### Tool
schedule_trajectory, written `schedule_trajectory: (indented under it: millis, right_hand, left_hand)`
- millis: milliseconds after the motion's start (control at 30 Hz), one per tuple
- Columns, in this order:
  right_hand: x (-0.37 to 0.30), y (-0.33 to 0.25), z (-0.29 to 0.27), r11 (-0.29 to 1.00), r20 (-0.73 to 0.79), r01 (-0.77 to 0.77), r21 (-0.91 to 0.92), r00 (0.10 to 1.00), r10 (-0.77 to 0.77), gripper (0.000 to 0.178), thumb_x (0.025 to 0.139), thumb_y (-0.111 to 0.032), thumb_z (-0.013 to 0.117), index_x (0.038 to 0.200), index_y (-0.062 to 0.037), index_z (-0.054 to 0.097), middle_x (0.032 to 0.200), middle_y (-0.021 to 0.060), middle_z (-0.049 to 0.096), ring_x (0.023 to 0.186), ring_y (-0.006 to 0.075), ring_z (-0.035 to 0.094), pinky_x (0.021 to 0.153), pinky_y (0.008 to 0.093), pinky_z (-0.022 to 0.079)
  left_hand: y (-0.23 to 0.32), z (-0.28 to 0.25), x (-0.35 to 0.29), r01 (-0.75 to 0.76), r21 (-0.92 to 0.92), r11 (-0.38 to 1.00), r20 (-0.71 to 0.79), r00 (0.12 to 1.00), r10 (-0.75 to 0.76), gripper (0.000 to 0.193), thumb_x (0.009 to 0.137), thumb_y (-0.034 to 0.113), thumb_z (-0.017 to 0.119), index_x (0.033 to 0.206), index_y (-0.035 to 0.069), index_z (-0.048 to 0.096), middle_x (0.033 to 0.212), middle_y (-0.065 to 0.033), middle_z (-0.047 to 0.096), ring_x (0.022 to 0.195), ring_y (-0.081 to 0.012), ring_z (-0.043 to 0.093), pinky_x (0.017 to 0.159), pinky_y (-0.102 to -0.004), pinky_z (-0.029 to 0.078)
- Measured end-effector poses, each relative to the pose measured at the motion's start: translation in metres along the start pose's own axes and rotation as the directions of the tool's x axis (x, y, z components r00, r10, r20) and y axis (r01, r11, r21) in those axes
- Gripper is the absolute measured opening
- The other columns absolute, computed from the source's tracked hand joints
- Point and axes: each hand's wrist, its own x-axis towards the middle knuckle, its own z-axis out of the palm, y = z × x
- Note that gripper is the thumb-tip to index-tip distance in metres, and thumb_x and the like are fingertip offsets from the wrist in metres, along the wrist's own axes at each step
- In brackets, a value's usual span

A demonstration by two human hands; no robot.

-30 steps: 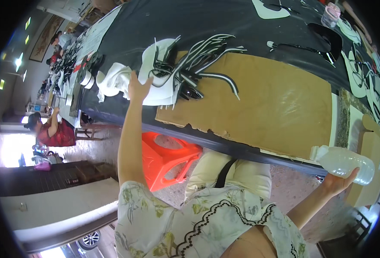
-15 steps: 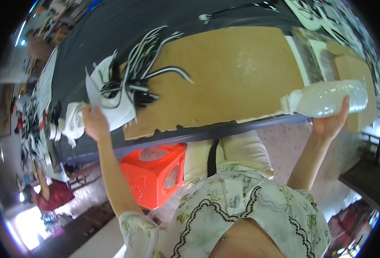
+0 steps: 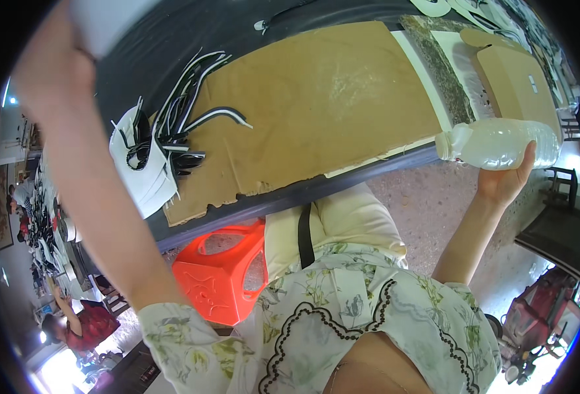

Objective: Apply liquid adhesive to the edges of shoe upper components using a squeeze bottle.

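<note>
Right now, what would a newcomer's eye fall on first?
The bright red plastic stool, low left of centre, beside the black-covered table. Next, the left hand, large and blurred at upper left, and the cloudy translucent plastic bottle held in the right hand at far right.

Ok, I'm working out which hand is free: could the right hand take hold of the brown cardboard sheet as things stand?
Probably not: the right hand is holding a translucent plastic bottle. Otherwise the way looks fairly free, since the brown cardboard sheet lies nearby with its top mostly bare.
</note>
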Motion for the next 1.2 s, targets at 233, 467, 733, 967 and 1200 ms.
schedule_trajectory:
  millis: [233, 467, 733, 967, 1200]
  right_hand:
    - [0.027, 0.005, -0.019, 0.999, 0.014, -0.039, -0.033, 0.999, 0.039, 0.044, 0.089, -0.034, 0.053, 0.119, -0.0026, 0.048, 0.114, 0.0127, 0.057, 0.108, 0.0271, 0.053, 0.094, 0.0439, 0.043]
    - [0.022, 0.076, 0.046, 0.979, 0.037, -0.153, -0.134, 0.986, 0.16, 0.044, 0.088, -0.033, 0.056, 0.122, -0.0069, 0.047, 0.117, 0.009, 0.055, 0.111, 0.0251, 0.052, 0.095, 0.0433, 0.043]
    - [-0.004, 0.133, 0.131, 0.98, 0.263, -0.167, -0.104, 0.946, 0.189, 0.045, 0.085, -0.028, 0.063, 0.12, -0.0041, 0.048, 0.112, 0.0074, 0.056, 0.106, 0.0219, 0.054, 0.093, 0.0398, 0.042]
    - [-0.02, 0.166, 0.172, 0.981, 0.293, -0.195, -0.007, 0.937, 0.189, 0.045, 0.08, -0.025, 0.068, 0.115, -0.0025, 0.05, 0.107, 0.0053, 0.057, 0.101, 0.0191, 0.055, 0.086, 0.0345, 0.045]
    - [-0.029, 0.148, 0.161, 0.968, 0.245, -0.161, -0.194, 0.947, 0.207, 0.042, 0.081, -0.022, 0.068, 0.113, -0.001, 0.051, 0.106, 0.0068, 0.058, 0.101, 0.0192, 0.056, 0.087, 0.036, 0.046]
  left_hand:
    - [-0.048, -0.023, -0.19, 0.733, -0.055, 0.678, 0.34, 0.652, -0.677, 0.038, 0.08, 0.003, 0.063, 0.116, -0.002, 0.05, 0.101, -0.0111, 0.063, 0.084, -0.0116, 0.06, 0.074, -0.0242, 0.047]
    - [-0.043, -0.037, -0.265, 0.919, -0.131, 0.371, 0.379, 0.392, -0.838, 0.039, 0.081, 0.003, 0.062, 0.117, -0.002, 0.048, 0.097, -0.0092, 0.064, 0.082, -0.0106, 0.06, 0.072, -0.0232, 0.047]
    - [-0.046, -0.022, -0.244, 0.983, -0.06, 0.171, 0.625, 0.17, -0.762, 0.033, 0.081, 0.005, 0.063, 0.111, -0.003, 0.053, 0.091, -0.0049, 0.065, 0.078, -0.0096, 0.06, 0.07, -0.023, 0.048]
    - [-0.025, -0.006, -0.241, 0.928, -0.36, 0.098, 0.71, 0.341, -0.616, 0.044, 0.083, 0.001, 0.058, 0.125, -0.001, 0.046, 0.112, -0.0075, 0.058, 0.1, -0.0128, 0.055, 0.085, -0.0262, 0.045]
    - [-0.026, -0.011, -0.243, 0.882, -0.466, -0.068, 0.715, 0.33, -0.617, 0.05, 0.083, -0.006, 0.053, 0.131, 0.0, 0.039, 0.119, -0.0088, 0.054, 0.106, -0.0162, 0.054, 0.09, -0.0295, 0.044]
